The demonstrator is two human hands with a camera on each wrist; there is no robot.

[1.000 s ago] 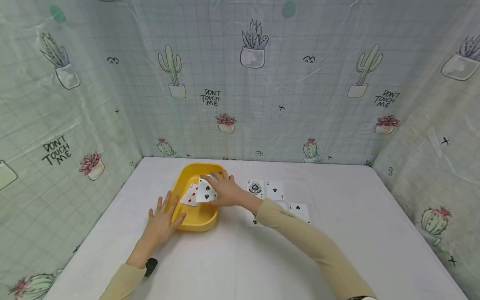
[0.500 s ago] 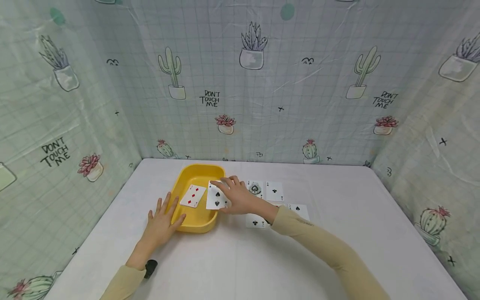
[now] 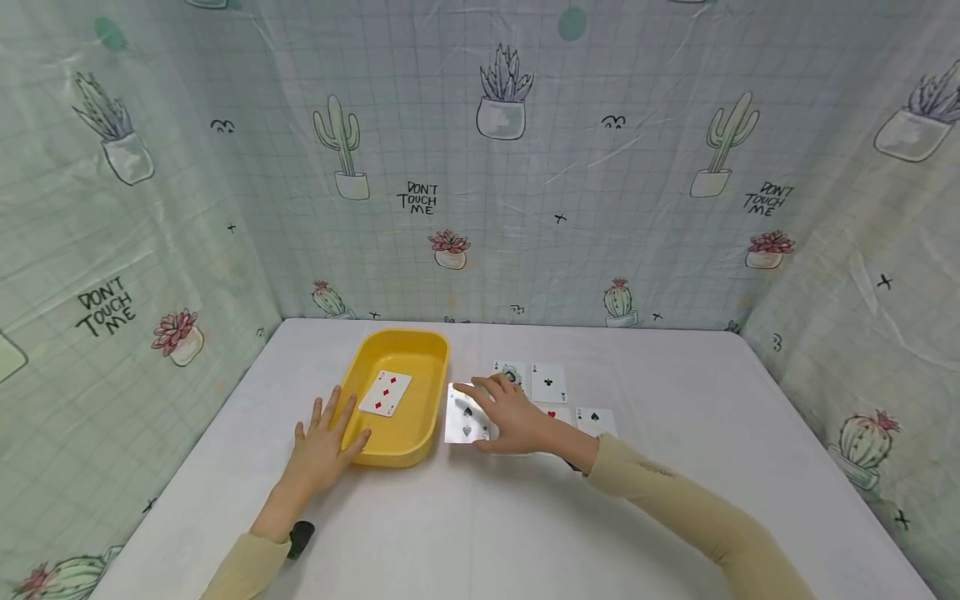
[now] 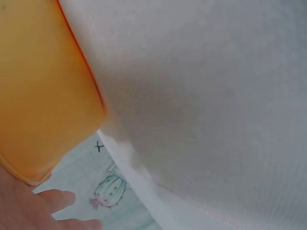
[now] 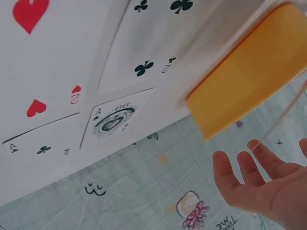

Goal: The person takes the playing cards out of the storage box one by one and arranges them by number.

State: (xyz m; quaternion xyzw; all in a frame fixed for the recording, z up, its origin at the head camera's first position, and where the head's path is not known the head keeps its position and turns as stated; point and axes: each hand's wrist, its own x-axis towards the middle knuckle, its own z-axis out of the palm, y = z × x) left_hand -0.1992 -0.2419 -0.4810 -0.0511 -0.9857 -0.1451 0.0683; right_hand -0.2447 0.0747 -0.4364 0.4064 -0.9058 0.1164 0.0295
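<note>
My right hand [image 3: 513,417] pinches a spades card [image 3: 467,421] between thumb and fingers, just right of the yellow tray [image 3: 442,392]. In the right wrist view that card [image 5: 282,114] shows nearly edge-on at the fingertips. My left hand [image 3: 318,454] rests with spread fingers on the tray's left rim. Inside the tray lies a three of diamonds [image 3: 386,392], face up. On the table right of the tray are an ace of spades [image 5: 114,122], an ace of clubs [image 3: 550,384], a two of clubs [image 5: 144,52], a two of hearts [image 5: 36,108] and a two of spades [image 3: 597,422].
A white cloth covers the table [image 3: 465,533]. Behind it and at both sides hangs a patterned curtain [image 3: 555,250] with cactus prints. My right forearm's beige sleeve [image 3: 675,492] reaches across the table's front right.
My right hand has carried the spades card out from over the tray, to the right and nearer to me. The three of diamonds now shows fully. My left hand stays on the rim.
</note>
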